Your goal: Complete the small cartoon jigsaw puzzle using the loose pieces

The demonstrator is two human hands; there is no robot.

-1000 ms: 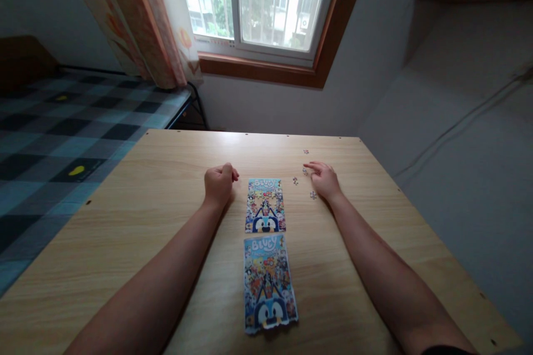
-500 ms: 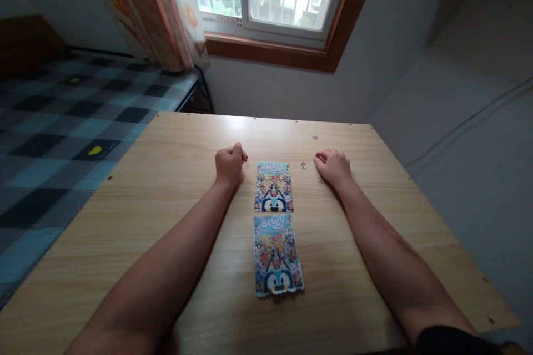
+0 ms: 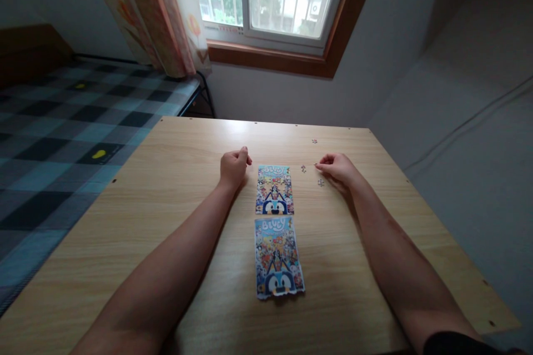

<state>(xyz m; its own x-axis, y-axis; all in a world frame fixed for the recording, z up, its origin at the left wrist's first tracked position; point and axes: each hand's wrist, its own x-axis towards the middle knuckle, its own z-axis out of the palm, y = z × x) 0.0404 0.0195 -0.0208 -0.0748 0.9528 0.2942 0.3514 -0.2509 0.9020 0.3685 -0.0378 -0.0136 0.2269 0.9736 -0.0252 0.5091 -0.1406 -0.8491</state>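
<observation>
A jigsaw puzzle (image 3: pixel 275 199) lies on the table between my hands, with wood-coloured gaps across its upper middle. Just below it is a printed picture sheet (image 3: pixel 278 260) with the same design and a ragged bottom edge. My left hand (image 3: pixel 234 167) rests in a loose fist to the left of the puzzle, nothing visible in it. Over on the right, my right hand (image 3: pixel 335 167) pinches a small puzzle piece (image 3: pixel 315 165) at its fingertips. Loose puzzle pieces lie around it: one to its left (image 3: pixel 303 168), another nearer me (image 3: pixel 320 182), and a third farther back (image 3: pixel 315 141).
The wooden table (image 3: pixel 187 150) reaches toward a wall with a window (image 3: pixel 287 0). A bed with a checked cover (image 3: pixel 95 116) stands along the left, beside an orange curtain (image 3: pixel 154 16). A cable (image 3: pixel 462 125) runs along the right wall.
My right hand has lifted and turned slightly, its thumb and finger now pinched on a puzzle piece. The piece near its wrist shows more fully. My left hand stays closed; the view has tilted slightly.
</observation>
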